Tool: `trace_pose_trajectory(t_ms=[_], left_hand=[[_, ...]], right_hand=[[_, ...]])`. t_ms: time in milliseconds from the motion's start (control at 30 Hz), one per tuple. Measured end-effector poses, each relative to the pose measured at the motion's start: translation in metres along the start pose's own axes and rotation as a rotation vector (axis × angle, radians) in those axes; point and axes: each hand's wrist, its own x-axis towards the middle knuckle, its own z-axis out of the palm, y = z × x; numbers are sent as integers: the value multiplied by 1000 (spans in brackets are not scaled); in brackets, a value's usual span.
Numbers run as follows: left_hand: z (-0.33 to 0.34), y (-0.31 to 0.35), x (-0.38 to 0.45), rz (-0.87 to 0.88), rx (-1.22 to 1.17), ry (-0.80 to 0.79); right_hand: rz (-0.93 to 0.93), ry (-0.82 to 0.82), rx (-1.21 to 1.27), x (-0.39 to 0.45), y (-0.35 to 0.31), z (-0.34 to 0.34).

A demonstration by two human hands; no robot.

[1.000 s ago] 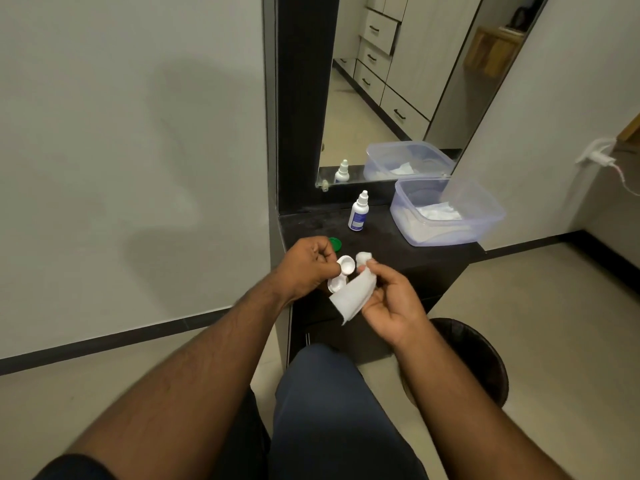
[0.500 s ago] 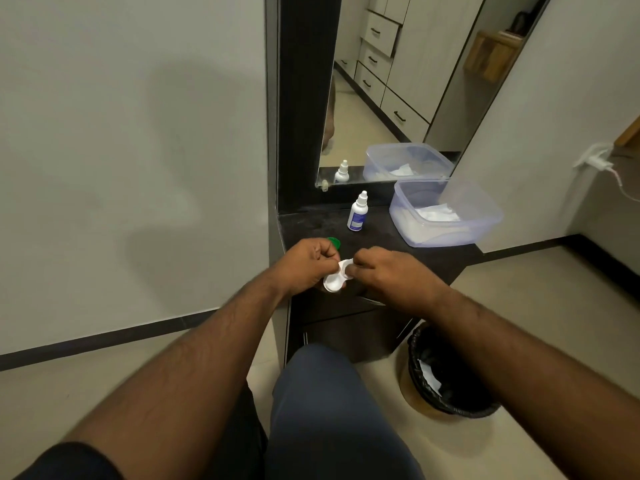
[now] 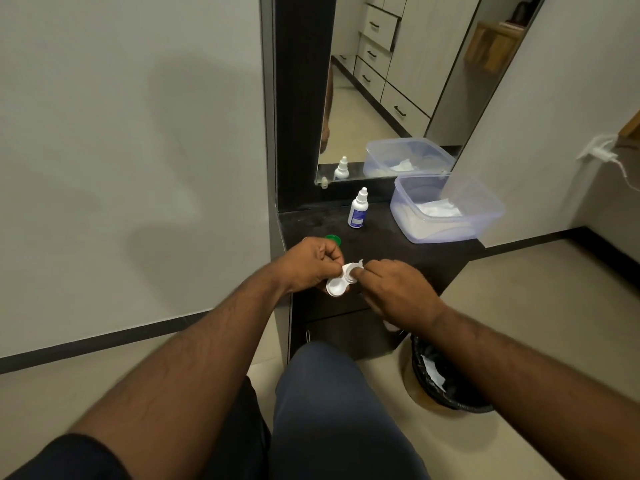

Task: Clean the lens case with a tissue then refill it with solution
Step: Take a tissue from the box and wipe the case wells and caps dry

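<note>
The left hand [image 3: 308, 263] is pinching one end of the white lens case [image 3: 337, 285] above the dark desk [image 3: 398, 247], while the right hand [image 3: 394, 289] is pressing a tissue [image 3: 353, 266] into its far well. One solution bottle [image 3: 357, 209] is standing behind; its label is unreadable.

Home dressing area, mirror [image 3: 388, 91], dark vanity shelf [image 3: 388, 244], reflected drawers [image 3: 381, 29]

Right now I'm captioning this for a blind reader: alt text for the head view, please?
Left hand holds a white lens case while right hand presses tissue into one well. Behind stand a solution bottle and plastic tub.
</note>
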Motion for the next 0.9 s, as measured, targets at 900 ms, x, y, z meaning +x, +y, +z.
trace_pose_trajectory(t_ms=[900], left_hand=[[-1,-8,3,15,-103,6]], right_hand=[[52,-333,363,35,9,-48]])
